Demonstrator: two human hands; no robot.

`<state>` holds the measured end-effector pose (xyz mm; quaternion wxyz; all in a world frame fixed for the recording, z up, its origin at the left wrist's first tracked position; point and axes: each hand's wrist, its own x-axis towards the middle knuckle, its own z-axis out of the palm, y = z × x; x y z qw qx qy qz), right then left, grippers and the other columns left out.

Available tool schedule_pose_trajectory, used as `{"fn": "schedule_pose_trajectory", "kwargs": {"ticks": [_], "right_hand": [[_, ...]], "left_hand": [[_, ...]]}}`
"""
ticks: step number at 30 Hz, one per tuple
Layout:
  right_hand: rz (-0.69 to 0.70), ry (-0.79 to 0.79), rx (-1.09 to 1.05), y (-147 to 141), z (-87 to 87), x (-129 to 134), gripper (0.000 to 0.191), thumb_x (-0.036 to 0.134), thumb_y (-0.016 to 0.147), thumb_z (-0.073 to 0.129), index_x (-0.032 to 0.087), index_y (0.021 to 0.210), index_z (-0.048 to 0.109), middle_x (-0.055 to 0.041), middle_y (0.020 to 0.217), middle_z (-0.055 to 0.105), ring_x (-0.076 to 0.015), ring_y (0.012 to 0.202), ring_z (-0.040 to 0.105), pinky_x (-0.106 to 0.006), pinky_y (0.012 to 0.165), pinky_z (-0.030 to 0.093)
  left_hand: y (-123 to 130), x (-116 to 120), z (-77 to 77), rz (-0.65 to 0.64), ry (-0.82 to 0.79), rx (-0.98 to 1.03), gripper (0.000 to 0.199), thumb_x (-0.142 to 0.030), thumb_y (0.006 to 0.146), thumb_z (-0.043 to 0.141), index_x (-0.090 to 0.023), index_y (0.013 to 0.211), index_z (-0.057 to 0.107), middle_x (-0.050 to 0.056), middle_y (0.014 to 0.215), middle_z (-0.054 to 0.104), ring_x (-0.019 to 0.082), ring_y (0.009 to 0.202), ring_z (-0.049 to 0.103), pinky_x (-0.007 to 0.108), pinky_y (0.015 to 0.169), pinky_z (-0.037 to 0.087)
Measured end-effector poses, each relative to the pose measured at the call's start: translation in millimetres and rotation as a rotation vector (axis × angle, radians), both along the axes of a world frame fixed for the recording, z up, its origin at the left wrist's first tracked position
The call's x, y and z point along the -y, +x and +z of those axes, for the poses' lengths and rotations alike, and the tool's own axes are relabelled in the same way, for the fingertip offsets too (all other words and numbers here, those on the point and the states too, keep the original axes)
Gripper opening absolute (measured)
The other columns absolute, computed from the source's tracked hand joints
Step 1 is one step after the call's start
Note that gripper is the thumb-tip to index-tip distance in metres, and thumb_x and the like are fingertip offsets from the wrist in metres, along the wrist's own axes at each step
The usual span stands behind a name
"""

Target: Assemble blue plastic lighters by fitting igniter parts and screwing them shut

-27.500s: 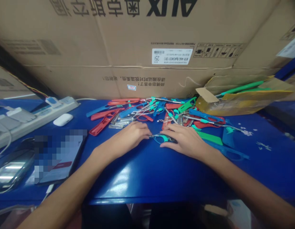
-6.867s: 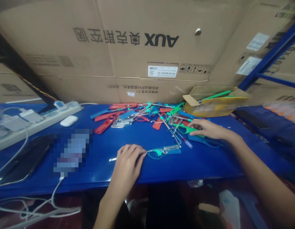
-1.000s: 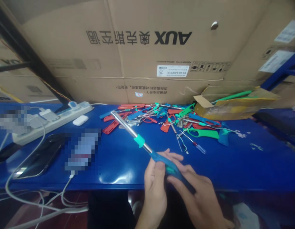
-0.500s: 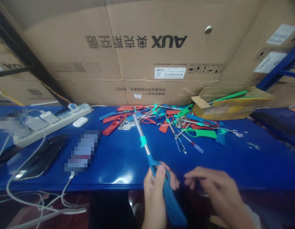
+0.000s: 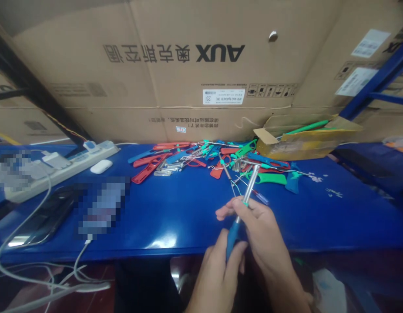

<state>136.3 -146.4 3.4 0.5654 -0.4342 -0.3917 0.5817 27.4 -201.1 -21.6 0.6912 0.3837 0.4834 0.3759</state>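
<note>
My left hand (image 5: 217,274) is closed around the blue handle of a long-necked lighter (image 5: 233,238), low in front of the table's near edge. Its metal tube points up and slightly right, towards the pile. My right hand (image 5: 265,232) pinches that tube with thumb and fingers, at a small teal piece on it. The lower end of the handle is hidden by my left hand. Beyond the tube lies a heap of lighter parts, among them a green handle (image 5: 271,178) and a red handle (image 5: 151,168). A screwdriver with a clear handle (image 5: 262,198) lies just behind my right hand.
A taped cardboard box (image 5: 309,145) with green pieces stands at the back right. On the left are a power strip (image 5: 87,163), a white earbud case (image 5: 101,166), a dark phone (image 5: 45,217) and a blurred phone with cables. Large cardboard (image 5: 175,91) walls off the back.
The lighter has swung from leaning left to leaning right. My right hand has come in from the right and taken hold of its metal tube. The view has shifted slightly right.
</note>
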Motion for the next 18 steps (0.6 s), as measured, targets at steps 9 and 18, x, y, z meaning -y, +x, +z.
{"fn": "schedule_pose_trajectory", "kwargs": {"ticks": [9,18], "right_hand": [[-0.043,0.003,0.147,15,-13.7,25,0.032,0.047,0.099,0.056,0.023,0.100,0.078,-0.0085,0.125,0.072,-0.0236,0.108,0.069,-0.031,0.084,0.059],[0.081,-0.059,0.019,7,-24.4,37,0.032,0.048,0.098,0.054,0.021,0.095,0.073,-0.0094,0.120,0.070,-0.0095,0.050,0.058,-0.022,0.035,0.048]], "left_hand": [[-2,3,7.0,0.010,0.105,-0.386,0.049,-0.056,0.091,0.060,-0.022,0.126,0.064,0.009,0.091,0.068,0.022,0.083,0.066,0.029,0.072,0.052],[-9,6,17.3,0.028,0.105,-0.330,0.042,-0.049,0.091,0.062,-0.026,0.125,0.070,0.007,0.085,0.067,0.022,0.081,0.065,0.032,0.083,0.052]]}}
